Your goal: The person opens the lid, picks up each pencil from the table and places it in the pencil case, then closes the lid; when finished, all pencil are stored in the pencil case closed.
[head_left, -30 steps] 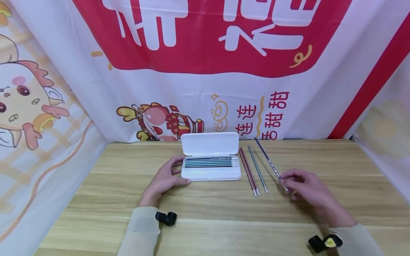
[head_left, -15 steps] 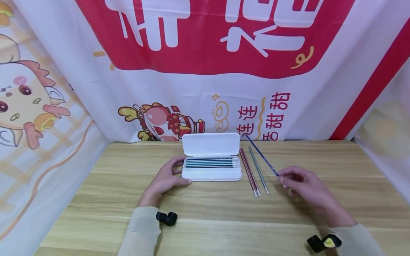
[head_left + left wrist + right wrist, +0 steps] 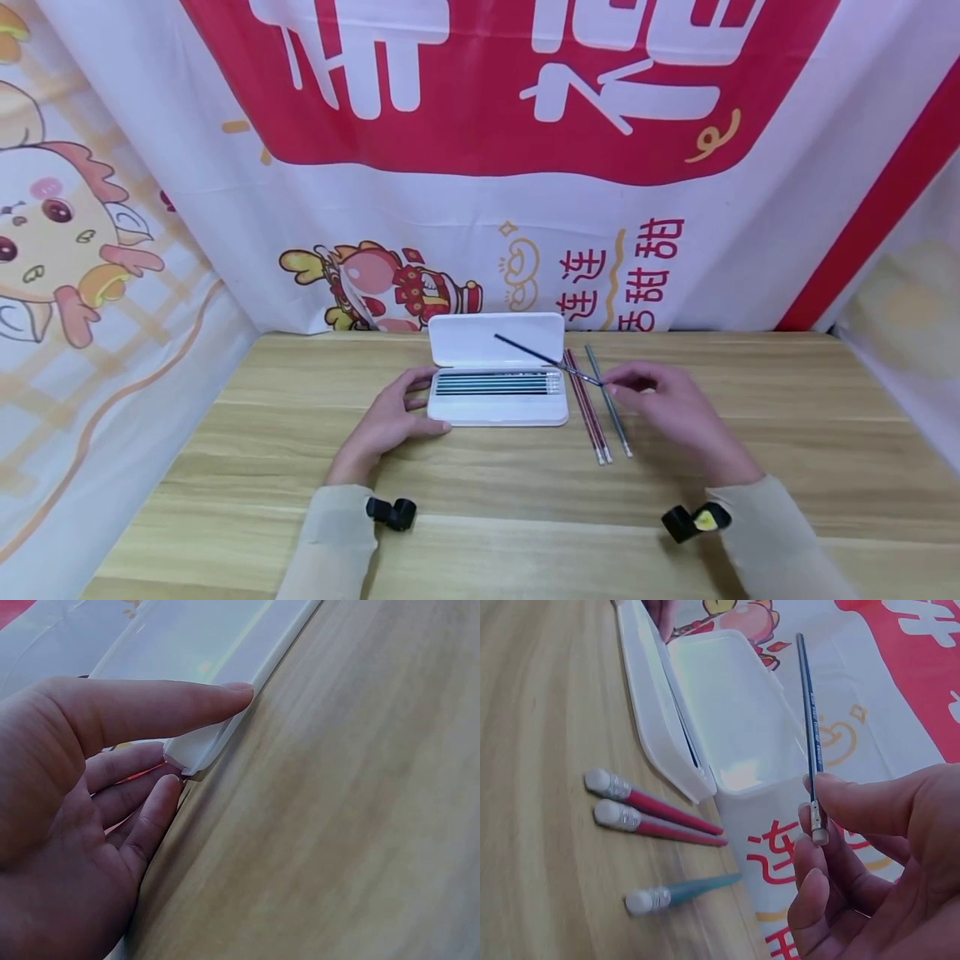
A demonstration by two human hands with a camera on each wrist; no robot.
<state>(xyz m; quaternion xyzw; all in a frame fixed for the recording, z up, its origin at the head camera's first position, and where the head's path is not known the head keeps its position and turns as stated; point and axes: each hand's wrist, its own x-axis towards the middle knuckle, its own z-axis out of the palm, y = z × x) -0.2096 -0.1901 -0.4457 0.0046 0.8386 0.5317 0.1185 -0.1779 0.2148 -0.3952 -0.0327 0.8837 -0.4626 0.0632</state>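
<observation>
My left hand (image 3: pixel 390 417) holds the left end of a white pencil case (image 3: pixel 498 413), thumb along its front edge and fingers at its side, also plain in the left wrist view. The case lies with its lid (image 3: pixel 468 337) raised; several dark green pencils (image 3: pixel 491 383) lie side by side inside. My right hand (image 3: pixel 667 408) pinches a dark blue pencil (image 3: pixel 808 705) near its white eraser end, between thumb and fingers. The pencil is in the air, tilted, its far end in front of the lid in the head view.
Right of the case, two red pencils (image 3: pixel 588 417) and one green pencil (image 3: pixel 611 408) lie on the wooden table (image 3: pixel 510 517), erasers towards me. A printed cloth (image 3: pixel 420 192) hangs behind the table's back edge.
My right hand has moved left and away from me with the blue pencil, which has swung from pointing forward to pointing left over the case. My left hand stays on the case.
</observation>
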